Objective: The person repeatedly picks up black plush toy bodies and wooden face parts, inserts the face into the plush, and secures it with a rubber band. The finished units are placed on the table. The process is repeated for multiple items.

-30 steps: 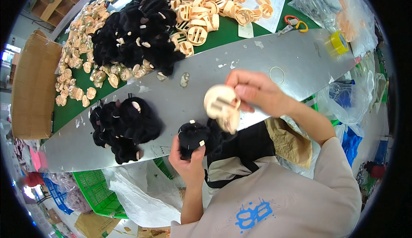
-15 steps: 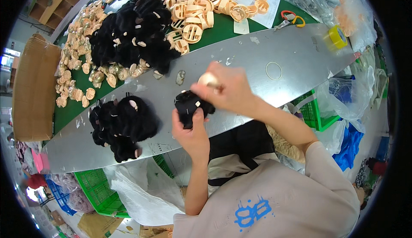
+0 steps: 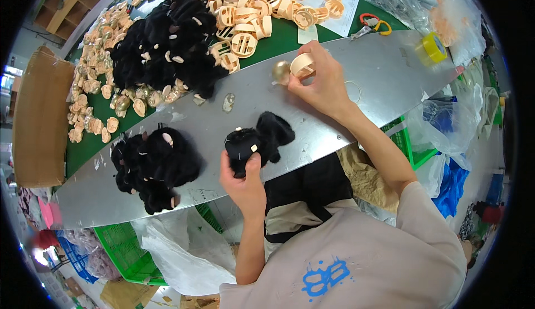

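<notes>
A black plush piece (image 3: 243, 144) with small pale tabs is pinched at its near edge by my left hand (image 3: 245, 187), and its furry end (image 3: 274, 130) spreads to the right on the metal tabletop. Up and to the right, my right hand (image 3: 325, 80) grips a cream plastic ring part (image 3: 302, 66). A shiny gold-coloured round piece (image 3: 281, 72) sits against its left side, at my fingertips; whether the two are joined I cannot tell. More black plush pieces (image 3: 159, 161) lie bunched to the left of my left hand.
At the back are heaps of black plush (image 3: 167, 41), cream ring parts (image 3: 245, 27) and small gold-and-cream parts (image 3: 92, 88). Scissors (image 3: 374, 25), yellow tape (image 3: 434, 47) and a loose thin ring (image 3: 353, 90) lie to the right. A cardboard box (image 3: 42, 119) stands left; green crates (image 3: 125, 253) sit below the edge.
My right hand has moved up and away from the plush, carrying the cream ring part, with the gold piece now visible. My left hand still holds the plush, whose furry end now shows.
</notes>
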Action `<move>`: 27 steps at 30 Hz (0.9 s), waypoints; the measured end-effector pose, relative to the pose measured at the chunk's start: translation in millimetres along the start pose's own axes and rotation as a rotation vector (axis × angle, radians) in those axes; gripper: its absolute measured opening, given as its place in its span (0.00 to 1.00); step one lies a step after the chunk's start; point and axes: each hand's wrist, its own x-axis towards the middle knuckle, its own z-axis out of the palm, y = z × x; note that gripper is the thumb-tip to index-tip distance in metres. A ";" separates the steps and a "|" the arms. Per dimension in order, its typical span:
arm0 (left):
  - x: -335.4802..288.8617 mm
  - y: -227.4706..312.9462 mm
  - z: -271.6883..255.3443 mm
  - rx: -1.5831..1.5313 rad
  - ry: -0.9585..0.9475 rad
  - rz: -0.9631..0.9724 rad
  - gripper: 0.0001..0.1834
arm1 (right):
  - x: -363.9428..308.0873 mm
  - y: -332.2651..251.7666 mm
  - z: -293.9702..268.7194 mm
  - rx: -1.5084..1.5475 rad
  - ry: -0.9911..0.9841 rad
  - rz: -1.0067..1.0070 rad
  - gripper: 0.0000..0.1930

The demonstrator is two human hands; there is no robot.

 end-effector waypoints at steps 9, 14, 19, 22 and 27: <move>-3.7 -0.1 -3.7 0.008 -0.016 -0.013 0.10 | -4.0 1.8 -18.4 0.181 -0.093 0.096 0.20; -6.4 8.8 -1.0 0.051 -0.081 -0.048 0.08 | -11.8 -6.4 -31.7 0.024 -0.099 0.071 0.20; -9.0 9.2 0.0 0.114 -0.146 -0.008 0.08 | -35.9 -33.5 -36.6 0.502 -0.410 -0.015 0.23; -10.8 6.6 0.1 0.216 -0.204 0.091 0.10 | -49.8 -65.6 -28.9 0.436 -0.619 -0.163 0.34; -11.1 25.1 -2.5 0.446 -0.403 0.408 0.15 | -50.8 -64.4 -18.3 0.623 -0.711 -0.212 0.27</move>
